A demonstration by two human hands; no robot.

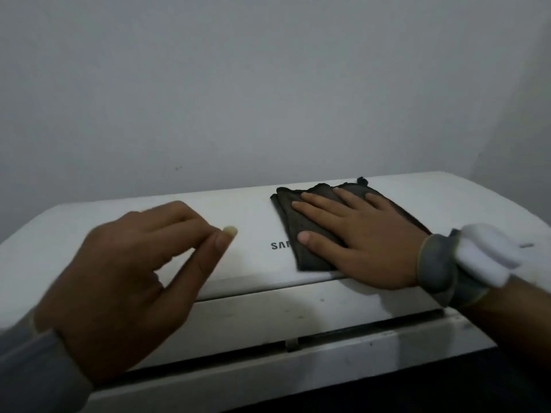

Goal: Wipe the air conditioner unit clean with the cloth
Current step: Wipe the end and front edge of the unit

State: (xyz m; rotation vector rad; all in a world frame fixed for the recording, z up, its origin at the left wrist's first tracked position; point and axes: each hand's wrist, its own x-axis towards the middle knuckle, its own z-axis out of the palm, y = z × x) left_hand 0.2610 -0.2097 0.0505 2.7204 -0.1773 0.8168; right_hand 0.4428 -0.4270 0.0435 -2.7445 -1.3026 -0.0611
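Note:
A white wall-mounted air conditioner unit (244, 210) fills the lower half of the view, with part of a brand name on its front panel. A dark folded cloth (290, 225) lies flat on that panel, right of centre. My right hand (354, 236) presses flat on the cloth with fingers spread. My left hand (131, 278) hovers in front of the unit's left part, blurred, fingers loosely curled with thumb and forefinger near each other and nothing in it.
A plain grey-white wall (268, 84) rises behind the unit. The unit's lower flap (298, 311) shows dirt specks, and a dark vent slot (328, 338) runs beneath it. A grey sleeve cuff and white band (477, 257) wrap my right wrist.

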